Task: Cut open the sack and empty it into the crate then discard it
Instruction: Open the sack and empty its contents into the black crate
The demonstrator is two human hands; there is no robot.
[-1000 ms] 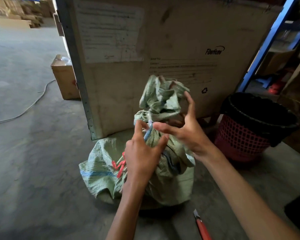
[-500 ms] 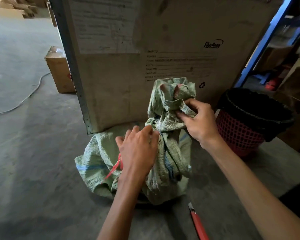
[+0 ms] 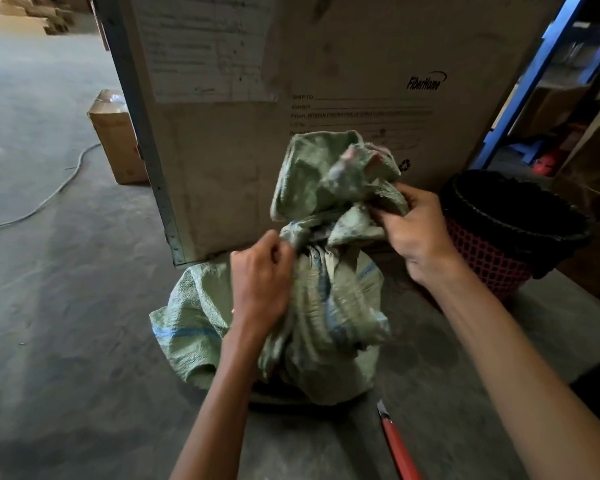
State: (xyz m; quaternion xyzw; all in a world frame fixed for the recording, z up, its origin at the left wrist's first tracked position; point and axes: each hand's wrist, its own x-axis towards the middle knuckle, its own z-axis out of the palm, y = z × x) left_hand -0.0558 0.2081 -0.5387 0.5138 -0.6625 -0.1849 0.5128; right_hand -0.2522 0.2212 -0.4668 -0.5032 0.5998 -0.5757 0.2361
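left hand (image 3: 260, 271) fingers pinch the sack (image 3: 326, 306) neck, right hand (image 3: 414, 230) fingers clamp loose cloth above; knife (image 3: 395, 445) lies behind them, so tugging risks toppling and spillage.

Small cardboard box (image 3: 118, 140), cable (image 3: 49, 199) on floor, blue rack (image 3: 520, 88).

- A red-handled cutter (image 3: 397, 445) lies on the concrete, its lower end cut off by the bottom edge.
- The sack (image 3: 323, 306) hides its contents (neck bunched, top blurred).
- Small print on the large carton (image 3: 361, 112) is mostly unreadable.
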